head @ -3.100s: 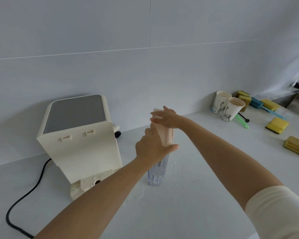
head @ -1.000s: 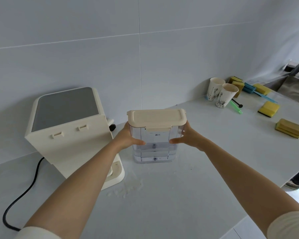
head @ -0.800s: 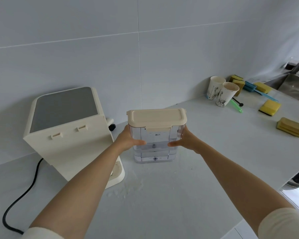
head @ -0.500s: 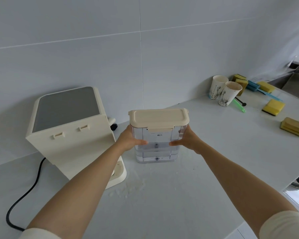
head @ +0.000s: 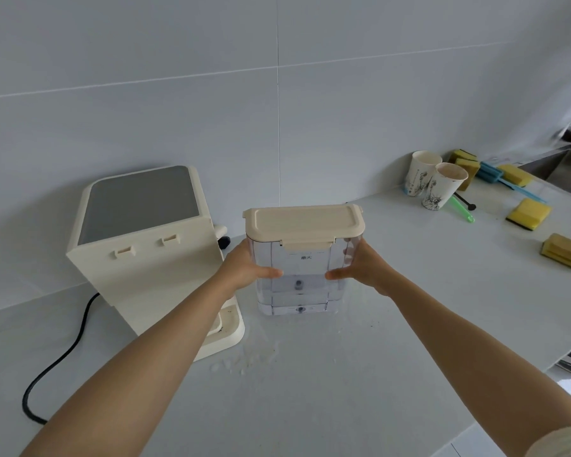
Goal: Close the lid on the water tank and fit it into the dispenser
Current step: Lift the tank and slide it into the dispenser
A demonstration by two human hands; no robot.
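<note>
A clear water tank (head: 299,282) with a cream lid (head: 304,222) lying flat on its top stands upright on the white counter, mid-frame. My left hand (head: 244,268) presses its left side and my right hand (head: 361,268) its right side, thumbs across the front. The cream dispenser (head: 145,245) with a grey top panel sits just left of the tank, its back face with two small slots turned toward me. Its base plate (head: 228,328) reaches close to the tank's lower left corner.
A black power cord (head: 63,354) runs off the dispenser to the left. Water drops lie on the counter (head: 244,361) in front of the tank. Two paper cups (head: 434,184), several yellow sponges (head: 528,214) and brushes sit at the back right, beside a sink.
3.1 s ago the tank stood end-on with my hands over its lid. Now its broad face is toward me, gripped at both sides. Over the last second it has stayed nearly still.
</note>
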